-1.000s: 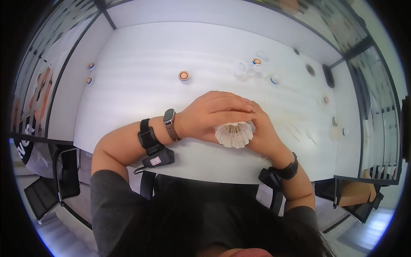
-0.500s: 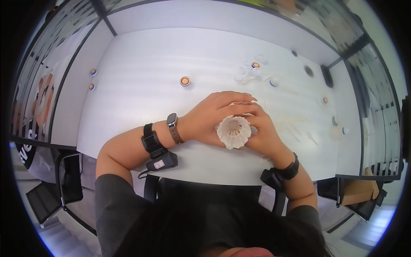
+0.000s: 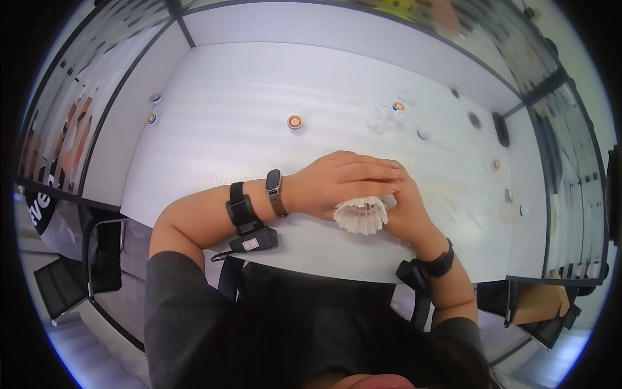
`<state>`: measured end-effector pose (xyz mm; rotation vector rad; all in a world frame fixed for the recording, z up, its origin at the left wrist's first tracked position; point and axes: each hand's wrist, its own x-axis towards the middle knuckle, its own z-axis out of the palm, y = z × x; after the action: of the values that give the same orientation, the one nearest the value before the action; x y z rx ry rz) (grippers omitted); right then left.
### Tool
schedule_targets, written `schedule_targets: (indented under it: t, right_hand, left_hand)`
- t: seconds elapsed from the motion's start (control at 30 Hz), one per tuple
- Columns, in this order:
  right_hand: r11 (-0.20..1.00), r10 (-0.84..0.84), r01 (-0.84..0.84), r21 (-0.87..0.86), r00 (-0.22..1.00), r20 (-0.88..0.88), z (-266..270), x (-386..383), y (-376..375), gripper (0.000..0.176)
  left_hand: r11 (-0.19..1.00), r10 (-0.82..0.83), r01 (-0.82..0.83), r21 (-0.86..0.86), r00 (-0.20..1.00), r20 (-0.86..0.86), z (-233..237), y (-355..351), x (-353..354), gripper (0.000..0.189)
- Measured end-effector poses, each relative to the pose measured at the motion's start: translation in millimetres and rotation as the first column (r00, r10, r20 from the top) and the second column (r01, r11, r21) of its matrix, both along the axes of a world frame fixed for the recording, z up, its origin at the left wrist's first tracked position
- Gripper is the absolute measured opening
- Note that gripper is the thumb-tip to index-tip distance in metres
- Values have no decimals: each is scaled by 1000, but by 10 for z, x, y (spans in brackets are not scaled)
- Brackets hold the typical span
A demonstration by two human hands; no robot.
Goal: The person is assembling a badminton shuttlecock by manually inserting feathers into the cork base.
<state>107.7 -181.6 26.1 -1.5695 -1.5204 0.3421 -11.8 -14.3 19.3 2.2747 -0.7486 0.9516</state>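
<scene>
Between my two hands is a white feather shuttlecock (image 3: 361, 218), its flared skirt facing down toward me. My left hand (image 3: 340, 180) is closed around it from the left, with the fingers laid across toward the right hand. On the other side my right hand (image 3: 409, 211) is curled against the shuttlecock, its fingers partly covered by the left ones. The base of the shuttlecock is hidden behind the hands.
A small round orange-ringed piece (image 3: 295, 122) sits mid-table, and clear plastic pieces (image 3: 385, 118) lie farther back. Thin pale slivers (image 3: 447, 204) are scattered at right. Low white panels (image 3: 311, 26) border the white table (image 3: 227, 78). A small blue-rimmed container (image 3: 515, 211) stands at right.
The shuttlecock has tipped, so its open inside shows less and the outer feathers show more. My left fingers have come down farther over it. The whole view has shifted slightly.
</scene>
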Motion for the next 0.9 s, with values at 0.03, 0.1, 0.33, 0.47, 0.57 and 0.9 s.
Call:
schedule_targets:
  t: [0.03,0.1,0.33,0.47,0.57,0.9]
  right_hand:
    - [1000,5,-5,3,1000,28,-2,4,-2,42]
    - [1000,1,0,-11,1000,23,-8,-2,-18,39]
    - [997,16,-15,-80,1000,13,-181,25,-29,35]
    - [994,15,-31,-108,989,-146,-84,-55,9,43]
    - [995,-13,-14,-102,965,-263,-51,-125,3,50]
    - [993,47,-44,-111,998,30,-111,-43,-61,34]
  left_hand:
    - [1000,-14,15,-10,1000,7,-10,8,11,50]
    - [999,-9,8,-35,1000,-27,-36,15,10,62]
    - [995,9,-18,-96,995,-95,16,-7,4,82]
    - [994,-62,53,-93,994,-89,-69,-30,49,65]
    - [993,-56,45,-109,994,-96,-72,-36,38,54]
    - [963,-137,92,-255,977,-164,-20,-143,-103,33]
